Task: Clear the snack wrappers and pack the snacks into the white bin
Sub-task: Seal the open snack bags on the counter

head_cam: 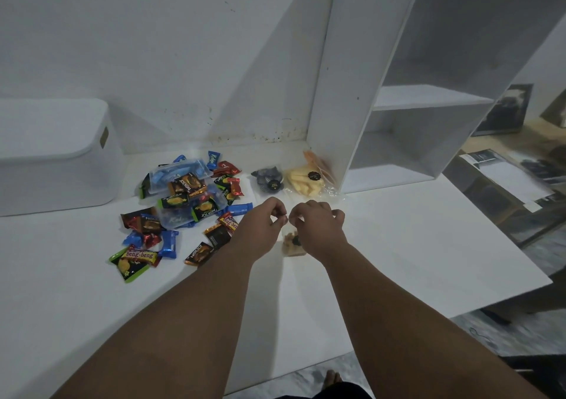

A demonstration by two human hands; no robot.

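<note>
A small clear snack bag (291, 241) with tan pieces and a black sticker hangs just above the white table (398, 245). My left hand (265, 218) and my right hand (318, 225) pinch its top edge from either side. Left of my hands lies a heap of wrapped snacks (183, 202), some on a clear plastic tub. The white bin (52, 156) stands at the far left with its lid on. Two more clear bags rest behind my hands, one with dark pieces (269, 179), one with pale yellow sticks (304, 179).
A white shelf unit (382, 98) stands on the table at the back right, with an orange snack bag (318, 163) leaning against its side. The wall runs along the back. The table's right edge drops to a cluttered floor.
</note>
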